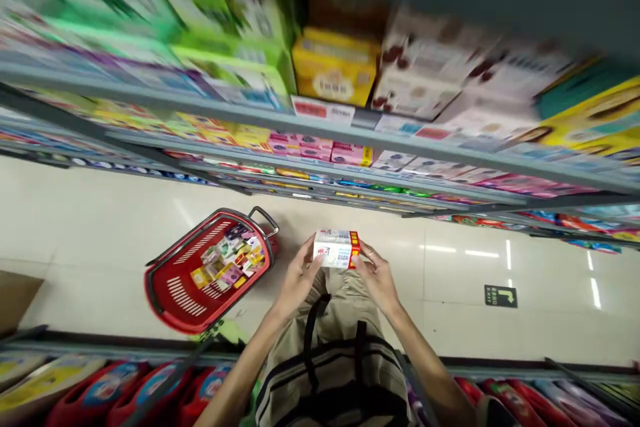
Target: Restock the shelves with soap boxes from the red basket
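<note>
A white box point(336, 250) with red lettering and a red end panel is held in front of my body, above the floor. Its left end is gripped by my left hand point(301, 272), with the thumb on the near face. My right hand point(377, 275) holds the opposite end, thumb against the red panel, and a ring shows on one finger. The undersides of the fingers are hidden behind the box. On the floor to the left stands a red shopping basket point(173, 267) with a dark handle, several small boxes point(233, 260) heaped in its far end.
A tall shelf point(320, 117) packed with boxed goods runs along the far side, blurred toward the top. Behind me, a lower shelf holds red bottles point(163, 387). Between them lies the pale tiled floor point(450, 307) with a dark exit sign point(501, 296). A brown carton point(17, 300) sits far left.
</note>
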A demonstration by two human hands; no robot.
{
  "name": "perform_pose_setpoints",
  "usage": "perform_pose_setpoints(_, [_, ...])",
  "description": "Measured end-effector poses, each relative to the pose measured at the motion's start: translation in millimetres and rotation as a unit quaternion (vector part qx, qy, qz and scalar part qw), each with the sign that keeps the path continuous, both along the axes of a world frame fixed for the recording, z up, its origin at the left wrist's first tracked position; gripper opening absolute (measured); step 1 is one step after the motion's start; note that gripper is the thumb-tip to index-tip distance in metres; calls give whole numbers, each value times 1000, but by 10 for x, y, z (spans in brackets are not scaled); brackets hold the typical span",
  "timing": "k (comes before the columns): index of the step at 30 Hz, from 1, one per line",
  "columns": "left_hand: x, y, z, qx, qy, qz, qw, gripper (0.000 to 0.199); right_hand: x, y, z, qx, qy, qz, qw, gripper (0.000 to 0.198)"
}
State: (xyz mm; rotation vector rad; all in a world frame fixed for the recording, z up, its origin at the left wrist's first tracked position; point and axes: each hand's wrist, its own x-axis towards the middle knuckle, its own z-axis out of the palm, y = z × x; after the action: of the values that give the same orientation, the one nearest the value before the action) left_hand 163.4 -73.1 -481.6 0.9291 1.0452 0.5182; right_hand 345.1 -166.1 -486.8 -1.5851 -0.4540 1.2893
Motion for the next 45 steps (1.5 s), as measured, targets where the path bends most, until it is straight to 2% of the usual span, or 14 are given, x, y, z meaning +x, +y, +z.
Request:
perform_pose_setpoints(7, [200, 457, -2237, 54, 9, -17, 998, 65, 309, 520, -2191, 39, -116, -1, 992, 45])
perform_pose_setpoints(10, [220, 614, -3092, 83, 16, -33, 996, 59, 332, 681, -3044, 52, -140, -5, 989, 45])
perform_pose_setpoints(12, [233, 703, -3576, 109, 18, -50, 993, 56, 329, 725, -3551, 55, -147, -7, 988, 48])
perform_pose_setpoints(14, [243, 771, -3984, 118, 22, -65, 991, 55, 316, 728, -3981, 47, -145, -7, 988, 51])
perform_pose_setpoints(17, [247, 831, -4454, 114, 33, -88, 989, 54, 287, 701, -4438, 4, -140, -2, 990, 58])
perform_pose_setpoints(20, [251, 868, -4803, 101, 37, -101, 989, 53, 260, 690, -4708, -25, -136, 10, 990, 62])
perform_pose_setpoints(23, [285, 919, -5103, 74, 48, -75, 993, 57, 244, 712, -4919, -14, -145, 45, 988, 62])
perform_pose_setpoints(27, [349, 998, -5406, 49, 67, -47, 995, 57, 245, 768, -5221, 4, -181, 60, 982, 75])
perform_pose_setpoints(29, [356, 1028, -5472, 60, 54, -59, 995, 56, 262, 794, -5347, 26, -199, 58, 978, 78])
perform_pose_setpoints(33, [327, 1078, -5493, 110, 1, -120, 987, 69, 329, 832, -5480, 63, -215, 58, 973, 75])
perform_pose_setpoints(36, [351, 1145, -5558, 166, 48, -131, 976, 67, 393, 888, -5536, 81, -235, 46, 968, 73])
perform_pose_setpoints(40, [494, 1297, -5744, 228, 122, -118, 959, 60, 486, 1050, -5647, 106, -273, 26, 956, 74])
perform_pose_setpoints(45, [733, 1480, -5923, 278, 109, -119, 947, 79, 575, 1276, -5823, 115, -333, 34, 935, 73])
